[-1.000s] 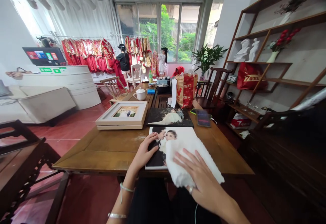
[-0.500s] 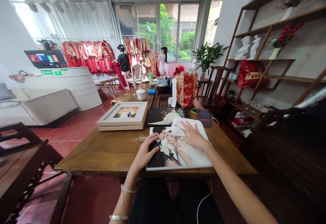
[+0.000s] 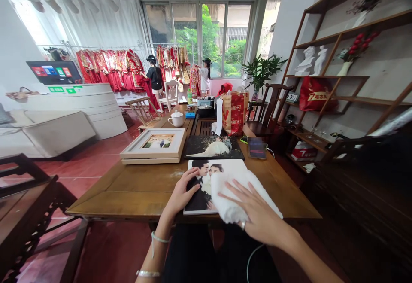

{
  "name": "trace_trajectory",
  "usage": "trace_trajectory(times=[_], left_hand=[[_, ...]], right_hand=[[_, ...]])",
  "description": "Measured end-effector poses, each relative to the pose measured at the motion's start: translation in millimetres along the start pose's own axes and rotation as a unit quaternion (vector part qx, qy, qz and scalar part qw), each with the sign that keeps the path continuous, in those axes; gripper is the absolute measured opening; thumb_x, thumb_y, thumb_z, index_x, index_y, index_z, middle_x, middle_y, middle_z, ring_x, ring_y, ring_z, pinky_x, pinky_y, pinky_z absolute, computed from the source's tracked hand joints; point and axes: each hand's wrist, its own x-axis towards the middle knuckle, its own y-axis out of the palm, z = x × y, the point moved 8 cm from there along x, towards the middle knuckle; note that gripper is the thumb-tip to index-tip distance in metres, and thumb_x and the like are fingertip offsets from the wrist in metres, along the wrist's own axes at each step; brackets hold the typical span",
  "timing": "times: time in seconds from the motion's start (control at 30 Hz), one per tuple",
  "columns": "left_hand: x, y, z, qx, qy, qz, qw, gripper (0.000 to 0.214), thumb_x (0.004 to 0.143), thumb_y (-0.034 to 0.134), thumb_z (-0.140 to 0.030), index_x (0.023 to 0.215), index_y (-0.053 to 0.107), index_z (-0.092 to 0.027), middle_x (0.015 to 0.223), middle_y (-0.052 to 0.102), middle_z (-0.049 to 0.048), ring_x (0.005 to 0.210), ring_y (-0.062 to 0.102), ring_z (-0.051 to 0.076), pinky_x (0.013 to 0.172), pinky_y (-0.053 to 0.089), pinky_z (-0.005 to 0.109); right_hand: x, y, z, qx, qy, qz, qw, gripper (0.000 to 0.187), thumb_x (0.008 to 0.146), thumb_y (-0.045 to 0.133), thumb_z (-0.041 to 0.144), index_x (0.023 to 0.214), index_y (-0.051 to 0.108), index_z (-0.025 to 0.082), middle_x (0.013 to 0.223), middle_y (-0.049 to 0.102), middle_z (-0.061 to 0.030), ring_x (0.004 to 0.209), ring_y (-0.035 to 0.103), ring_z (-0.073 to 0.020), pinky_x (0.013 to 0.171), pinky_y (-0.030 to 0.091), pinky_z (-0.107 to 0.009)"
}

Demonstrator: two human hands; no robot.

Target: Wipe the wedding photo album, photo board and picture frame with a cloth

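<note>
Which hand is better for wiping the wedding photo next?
Probably the right hand: its fingers spread over the white towel, which covers part of the wedding photo. The left hand rests on the photo's left edge, off the towel.

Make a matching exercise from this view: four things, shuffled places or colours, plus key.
1. White cloth
2. Lidded cup
3. Paper bag
4. Left hand

A. Red and brown
B. On the left side of the couple's photo
C. Under the right hand
D. Just beyond the framed picture

Pairs: 1-C, 2-D, 3-A, 4-B
</note>
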Motion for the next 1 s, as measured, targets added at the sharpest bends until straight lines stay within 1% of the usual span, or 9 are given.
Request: trace_trajectory(times=[0.17, 0.27, 0.43, 0.53, 0.63, 0.73, 0.83, 0.93, 1.0], left_hand=[[0, -0.3, 3, -0.003, 0.0, -0.005, 1.0, 0.038, 0.08, 0.061, -0.025, 0.118, 0.06, -0.023, 0.136, 0.051, 0.009, 0.13, 0.042, 0.024, 0.112, 0.027, 0.045], [1, 0.3, 3, 0.0, 0.002, -0.005, 1.0, 0.038, 0.08, 0.06, -0.025, 0.118, 0.06, -0.022, 0.136, 0.051, 0.0094, 0.13, 0.042, 0.024, 0.112, 0.027, 0.045], [1, 0.7, 1, -0.001, 0.004, -0.002, 1.0, 0.038, 0.08, 0.06, -0.025, 0.118, 0.061, -0.022, 0.135, 0.053, 0.0095, 0.13, 0.043, 0.024, 0.112, 0.027, 0.045], [1, -0.8, 0, -0.01, 0.01, -0.008, 1.0, 0.039, 0.08, 0.06, -0.025, 0.119, 0.061, -0.022, 0.134, 0.054, 0.0092, 0.129, 0.043, 0.025, 0.111, 0.029, 0.045], [0, -0.5, 2, -0.006, 0.004, -0.006, 1.0, 0.039, 0.08, 0.059, -0.025, 0.12, 0.06, -0.023, 0.135, 0.053, 0.0088, 0.13, 0.042, 0.024, 0.112, 0.028, 0.045], [1, -0.2, 4, 0.005, -0.005, -0.006, 1.0, 0.037, 0.084, 0.055, -0.026, 0.12, 0.059, -0.023, 0.136, 0.052, 0.0077, 0.131, 0.042, 0.023, 0.112, 0.027, 0.044], [1, -0.8, 5, 0.012, -0.006, -0.01, 1.0, 0.034, 0.088, 0.049, -0.027, 0.119, 0.059, -0.022, 0.135, 0.053, 0.0077, 0.131, 0.042, 0.021, 0.113, 0.026, 0.043], [1, -1.8, 5, 0.013, -0.005, -0.013, 1.0, 0.033, 0.089, 0.045, -0.027, 0.118, 0.06, -0.021, 0.134, 0.054, 0.0081, 0.13, 0.043, 0.021, 0.112, 0.027, 0.043], [1, -2.7, 5, 0.011, -0.008, -0.019, 1.0, 0.034, 0.09, 0.044, -0.028, 0.118, 0.061, -0.02, 0.134, 0.054, 0.0079, 0.13, 0.044, 0.021, 0.112, 0.028, 0.042]], right_hand=[[50, -16, -56, -0.037, 0.106, -0.038, 0.993, 0.062, 0.083, 0.048, 0.028, 0.142, 0.031, 0.035, 0.154, 0.018, -0.0007, 0.141, 0.009, -0.0282, 0.109, 0.006, -0.058], [78, -18, -62, -0.05, 0.152, -0.052, 0.986, 0.057, 0.087, 0.045, 0.038, 0.143, 0.031, 0.034, 0.154, 0.017, -0.0044, 0.14, 0.008, -0.0326, 0.106, 0.004, -0.063], [85, 1, -9, -0.039, 0.089, -0.042, 0.994, 0.066, 0.082, 0.055, 0.041, 0.143, 0.03, 0.035, 0.155, 0.014, -0.0077, 0.14, 0.002, -0.0351, 0.104, -0.003, -0.066], [57, 13, 29, -0.02, 0.016, -0.023, 0.999, 0.077, 0.075, 0.061, 0.031, 0.143, 0.027, 0.037, 0.155, 0.01, -0.0047, 0.14, -0.003, -0.0332, 0.105, -0.005, -0.063], [23, 15, 42, 0.01, -0.023, 0.017, 1.0, 0.079, 0.071, 0.057, 0.021, 0.142, 0.028, 0.04, 0.155, 0.012, 0.0009, 0.141, -0.001, -0.0293, 0.108, -0.003, -0.06], [7, 6, 23, 0.028, -0.014, 0.035, 0.999, 0.079, 0.07, 0.05, 0.014, 0.141, 0.031, 0.042, 0.153, 0.017, 0.0057, 0.141, 0.006, -0.0245, 0.111, 0.002, -0.055], [16, -7, -17, 0.011, 0.057, 0.01, 0.998, 0.074, 0.073, 0.046, 0.014, 0.142, 0.031, 0.038, 0.152, 0.021, 0.0043, 0.141, 0.009, -0.0241, 0.111, 0.007, -0.054], [37, -15, -49, -0.03, 0.166, -0.031, 0.985, 0.061, 0.083, 0.045, 0.024, 0.143, 0.033, 0.031, 0.153, 0.021, -0.0033, 0.14, 0.01, -0.0316, 0.108, 0.01, -0.06], [50, -14, -49, -0.056, 0.213, -0.051, 0.974, 0.059, 0.086, 0.046, 0.034, 0.143, 0.034, 0.025, 0.152, 0.022, -0.0104, 0.138, 0.011, -0.0391, 0.104, 0.011, -0.065]])
